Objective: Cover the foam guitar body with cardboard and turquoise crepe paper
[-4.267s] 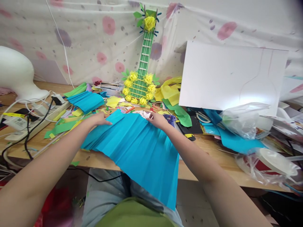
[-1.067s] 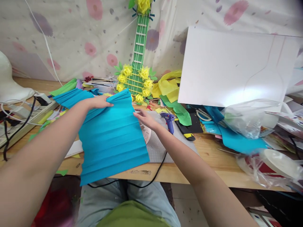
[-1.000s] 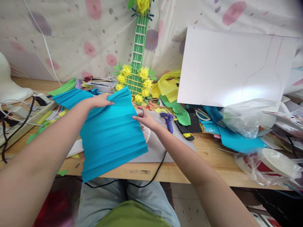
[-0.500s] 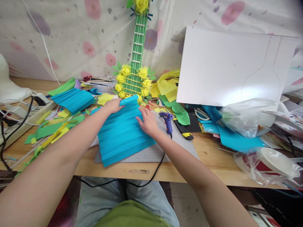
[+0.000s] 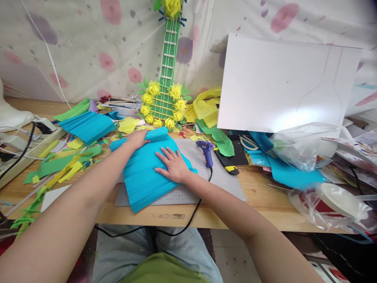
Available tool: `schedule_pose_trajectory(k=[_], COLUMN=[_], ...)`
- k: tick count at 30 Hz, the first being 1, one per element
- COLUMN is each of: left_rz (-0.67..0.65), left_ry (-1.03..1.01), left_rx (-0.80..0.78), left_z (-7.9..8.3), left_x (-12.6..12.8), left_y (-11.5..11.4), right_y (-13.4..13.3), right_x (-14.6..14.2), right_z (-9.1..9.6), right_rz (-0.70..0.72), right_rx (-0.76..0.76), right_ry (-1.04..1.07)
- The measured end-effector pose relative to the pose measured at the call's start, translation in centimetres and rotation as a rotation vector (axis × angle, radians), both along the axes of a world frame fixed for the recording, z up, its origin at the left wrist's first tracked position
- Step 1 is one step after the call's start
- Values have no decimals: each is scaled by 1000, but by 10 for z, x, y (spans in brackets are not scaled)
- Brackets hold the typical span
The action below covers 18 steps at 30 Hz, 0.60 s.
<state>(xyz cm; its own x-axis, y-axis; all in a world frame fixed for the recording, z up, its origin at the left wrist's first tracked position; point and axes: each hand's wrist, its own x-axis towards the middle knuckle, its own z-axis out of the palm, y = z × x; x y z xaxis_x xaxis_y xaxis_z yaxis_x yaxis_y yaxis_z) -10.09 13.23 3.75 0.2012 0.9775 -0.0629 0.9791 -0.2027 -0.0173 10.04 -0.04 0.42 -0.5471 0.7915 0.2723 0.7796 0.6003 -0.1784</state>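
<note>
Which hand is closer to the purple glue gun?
Right. The right hand lies flat on the blue pleated paper, just left of the glue gun; the left hand is farther left, at the paper's far edge.

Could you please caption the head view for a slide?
Left hand at its far edge, right hand flat on pleated blue paper over a cutting mat.

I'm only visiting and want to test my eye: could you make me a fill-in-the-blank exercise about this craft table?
1. The right hand lies flat on the pleated paper, whose colour is ____.
2. That paper rests on a cutting mat that is ____.
3. The glue gun lies to the ____ of the right hand.
4. The green paper guitar carries flowers that are ____.
Missing words: blue; grey; right; yellow.
</note>
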Motion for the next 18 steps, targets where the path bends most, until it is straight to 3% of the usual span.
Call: schedule_pose_trajectory(k=[8,14,18], left_rz=[-53,-66,-57], left_ry=[-12,-9,17], left_rx=[23,62,65], left_z=[-6,-9,-10], left_x=[-5,-4,-3], left_y=[4,2,2], right_y=[-8,-20,-24], right_x=[5,20,25], right_z=[1,0,-1], right_rz=[-7,243,294], right_rx=[51,95,102], right_ry=[40,-75,-117])
